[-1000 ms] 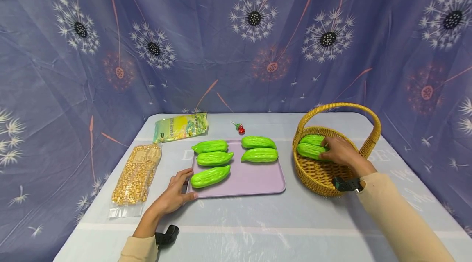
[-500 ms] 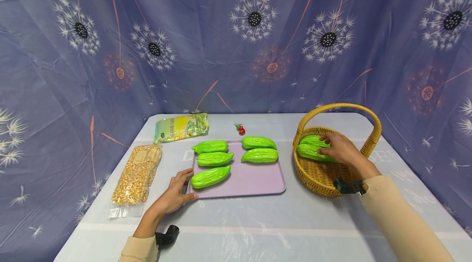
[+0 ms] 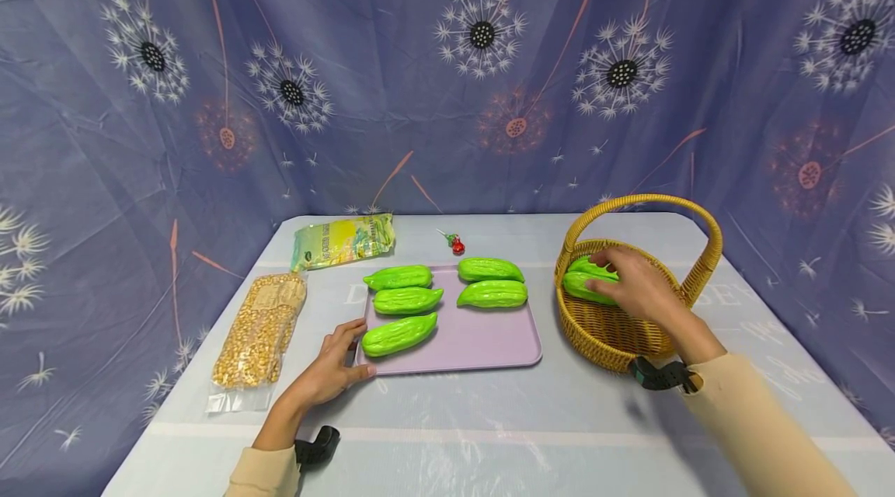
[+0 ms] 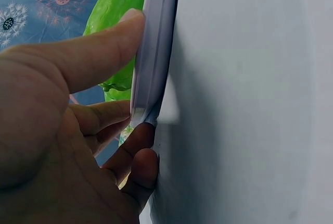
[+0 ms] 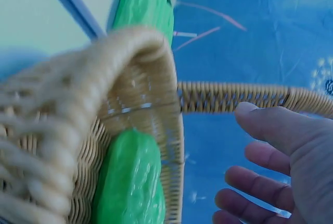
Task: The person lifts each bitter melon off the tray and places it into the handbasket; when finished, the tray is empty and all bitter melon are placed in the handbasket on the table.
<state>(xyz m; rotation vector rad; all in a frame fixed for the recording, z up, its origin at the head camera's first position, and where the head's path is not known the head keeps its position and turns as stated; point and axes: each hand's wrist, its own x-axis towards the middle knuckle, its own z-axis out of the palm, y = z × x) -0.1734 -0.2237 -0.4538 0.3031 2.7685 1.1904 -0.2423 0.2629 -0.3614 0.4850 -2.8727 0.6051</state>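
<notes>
Near the front left corner of the lilac tray (image 3: 482, 338), my left hand (image 3: 325, 373) holds the rim. In the left wrist view the thumb (image 4: 112, 52) presses the rim and the fingers lie round the corner. Several bright green bitter melons lie on the tray, the closest bitter melon (image 3: 400, 335) beside my left hand. My right hand (image 3: 639, 287) hovers over the wicker basket (image 3: 604, 342), holding nothing, with its fingers spread and loosely bent. Inside the basket lie two bitter melons (image 3: 587, 287), partly covered by that hand in the head view.
A clear bag of yellow kernels (image 3: 255, 334) lies left of the tray. Behind it is a green and yellow packet (image 3: 343, 241). A small red and green item (image 3: 456, 243) lies at the back. The basket's handle (image 3: 643, 202) arches high; a patterned curtain (image 3: 419, 93) hangs behind.
My right hand has let go of the bitter melon in the basket and risen slightly off it. The left hand and the tray have stayed put.
</notes>
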